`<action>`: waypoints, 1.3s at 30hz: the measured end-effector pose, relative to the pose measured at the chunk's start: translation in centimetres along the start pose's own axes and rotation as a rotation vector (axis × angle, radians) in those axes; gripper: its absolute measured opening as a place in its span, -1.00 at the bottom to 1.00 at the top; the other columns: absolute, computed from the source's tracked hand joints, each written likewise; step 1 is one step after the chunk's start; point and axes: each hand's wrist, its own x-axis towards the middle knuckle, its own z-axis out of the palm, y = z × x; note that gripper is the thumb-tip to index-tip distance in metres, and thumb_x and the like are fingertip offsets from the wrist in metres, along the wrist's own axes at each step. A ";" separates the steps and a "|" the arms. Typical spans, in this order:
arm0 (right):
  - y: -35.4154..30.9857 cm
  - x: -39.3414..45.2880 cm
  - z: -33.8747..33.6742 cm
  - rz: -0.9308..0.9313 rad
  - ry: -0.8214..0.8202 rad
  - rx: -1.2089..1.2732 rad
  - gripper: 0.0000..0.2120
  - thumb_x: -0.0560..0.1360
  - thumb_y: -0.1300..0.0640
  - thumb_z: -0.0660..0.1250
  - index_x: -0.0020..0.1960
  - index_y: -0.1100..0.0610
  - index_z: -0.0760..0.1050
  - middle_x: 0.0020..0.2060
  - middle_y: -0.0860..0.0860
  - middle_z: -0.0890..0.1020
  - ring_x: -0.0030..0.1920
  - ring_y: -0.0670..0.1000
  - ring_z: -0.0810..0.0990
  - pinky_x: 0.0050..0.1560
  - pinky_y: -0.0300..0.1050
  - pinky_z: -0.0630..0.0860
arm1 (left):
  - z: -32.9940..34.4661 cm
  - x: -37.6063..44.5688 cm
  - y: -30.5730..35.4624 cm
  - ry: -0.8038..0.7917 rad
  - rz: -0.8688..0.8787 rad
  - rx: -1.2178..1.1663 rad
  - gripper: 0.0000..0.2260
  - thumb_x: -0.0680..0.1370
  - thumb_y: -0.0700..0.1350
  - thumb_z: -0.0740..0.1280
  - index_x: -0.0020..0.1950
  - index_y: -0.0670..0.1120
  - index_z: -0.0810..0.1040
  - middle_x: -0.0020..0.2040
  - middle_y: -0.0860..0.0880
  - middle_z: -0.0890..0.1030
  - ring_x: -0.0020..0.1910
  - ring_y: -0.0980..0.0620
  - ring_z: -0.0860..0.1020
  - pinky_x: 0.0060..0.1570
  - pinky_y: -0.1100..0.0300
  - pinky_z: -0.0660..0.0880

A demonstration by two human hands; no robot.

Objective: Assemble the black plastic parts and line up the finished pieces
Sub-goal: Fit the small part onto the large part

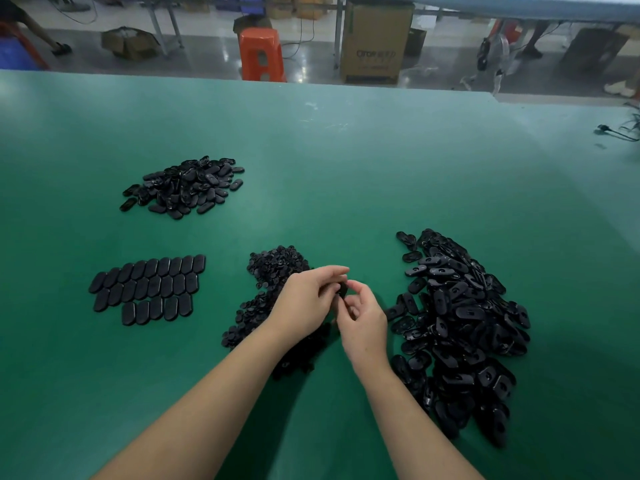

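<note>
Both forearms reach in; left hand (306, 299) and right hand (363, 323) share a pinching grip on one black part (343, 289) above the counter (346, 168), between small-piece heap (277, 268) and shell pile (460, 323). Align squarely, press evenly, then add to lined-up rows (149, 289) far left.

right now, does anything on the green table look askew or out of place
Mostly tidy. In the lined-up rows of flat black oval pieces, the nearest row is shorter and offset right, and the rows slant slightly. One black oval shell lies just off the big right-hand heap.
</note>
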 end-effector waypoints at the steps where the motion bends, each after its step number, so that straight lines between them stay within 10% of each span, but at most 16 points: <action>1: -0.1 0.0 0.0 0.013 -0.003 0.006 -0.82 0.57 0.12 0.41 0.08 -0.12 0.51 -0.28 -0.11 0.66 -0.31 -0.16 0.59 -0.24 -0.32 0.49 | -0.3 -0.1 0.0 0.013 0.009 0.033 -0.69 0.61 -0.26 0.31 0.31 -0.02 0.62 0.15 0.11 0.69 0.12 0.31 0.59 0.16 0.52 0.40; 6: -0.2 -0.2 0.0 0.022 0.000 0.038 -0.93 0.59 0.05 0.39 -0.04 -0.01 0.51 -0.23 -0.02 0.68 -0.24 0.04 0.67 -0.17 0.01 0.64 | -4.4 0.5 -2.1 0.214 -0.187 0.343 -0.84 0.59 -0.12 0.33 0.09 0.02 0.69 -0.03 0.08 0.68 -0.13 0.07 0.62 -0.04 0.14 0.58; 13: -0.3 -0.2 -0.1 -0.022 0.028 -0.049 -0.89 0.59 0.00 0.39 -0.09 -0.05 0.53 -0.29 -0.11 0.62 -0.30 -0.16 0.55 -0.27 -0.26 0.49 | -8.9 0.2 -6.8 0.181 -0.496 0.447 -0.85 0.56 0.07 0.41 -0.11 0.02 0.62 -0.17 0.01 0.64 -0.12 -0.05 0.58 -0.09 0.10 0.52; 20: -0.4 -0.2 -0.1 -0.013 0.012 -0.033 -0.69 0.61 0.08 0.38 0.33 -0.13 0.51 -0.22 -0.10 0.54 -0.29 -0.13 0.49 -0.14 -0.13 0.57 | -8.5 0.5 -7.5 0.148 -0.526 0.368 -0.83 0.48 0.10 0.51 -0.17 0.05 0.62 -0.17 0.09 0.64 -0.15 0.02 0.60 -0.10 0.08 0.58; 27: -0.5 -0.4 -0.1 0.017 0.021 0.060 -0.88 0.63 0.15 0.33 0.05 -0.05 0.44 -0.26 -0.03 0.69 -0.24 -0.07 0.69 -0.15 -0.04 0.67 | -8.8 0.7 -7.6 0.066 -0.494 0.429 -0.84 0.50 -0.02 0.50 -0.24 0.08 0.58 -0.23 0.12 0.60 -0.22 0.09 0.56 -0.19 0.18 0.46; 32: -0.6 -0.5 -0.1 0.008 0.031 0.062 -0.90 0.68 0.13 0.25 0.04 -0.06 0.42 -0.26 -0.10 0.72 -0.29 -0.12 0.69 -0.26 -0.31 0.56 | -8.9 0.5 -7.5 0.028 -0.420 0.538 -0.87 0.53 -0.14 0.43 -0.20 0.01 0.55 -0.21 0.03 0.61 -0.10 -0.04 0.59 -0.14 0.15 0.45; 39: -0.4 -0.4 -0.1 0.020 0.012 0.035 -0.80 0.71 0.12 0.17 0.19 -0.14 0.49 -0.23 -0.19 0.70 -0.24 -0.10 0.69 -0.08 -0.11 0.64 | -8.7 0.8 -6.7 0.030 -0.318 0.582 -0.87 0.59 -0.19 0.38 0.08 -0.11 0.69 0.05 -0.11 0.70 0.07 -0.11 0.61 0.11 0.07 0.52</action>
